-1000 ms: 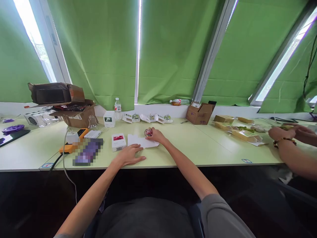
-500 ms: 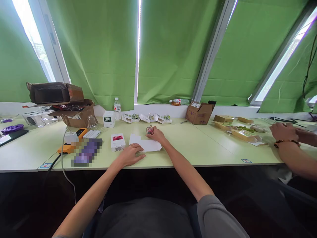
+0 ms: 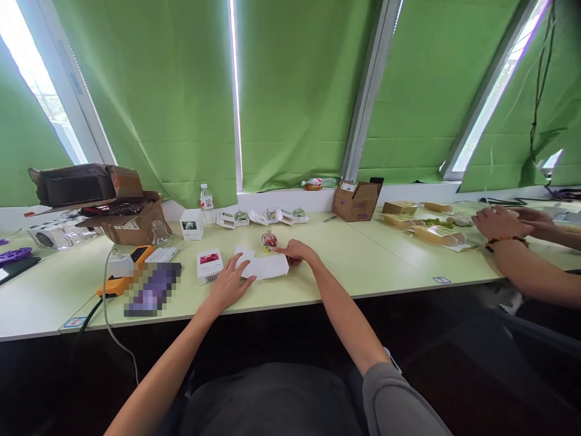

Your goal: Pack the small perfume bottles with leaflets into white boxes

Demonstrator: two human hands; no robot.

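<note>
My left hand lies open and flat on the table, fingers spread, with the fingertips on the near left edge of the white card. My right hand rests at the card's far right corner, loosely curled, with the forefinger stretched toward the little glass ornament. I cannot tell whether that finger touches it, or whether the hand closes on anything. The hands are apart, with the card between them.

The card sits in the middle of the table in front of me, and the ornament stands just beyond its far edge. I judge the card to be light, thin and easily creased. It will slide on the smooth top unless pinned, so it is best held by an edge or corner. The ornament looks round, small and breakable, likely to roll, and safest taken by its gold top.

Just left of the card lies a small white box with a pink picture, close to my left hand. Farther left are an orange power strip with its cable, and open cardboard boxes. A water bottle and a row of small packets stand along the back. Well to the right, a co-worker's hands are busy over tan cartons, clear of my reach.
</note>
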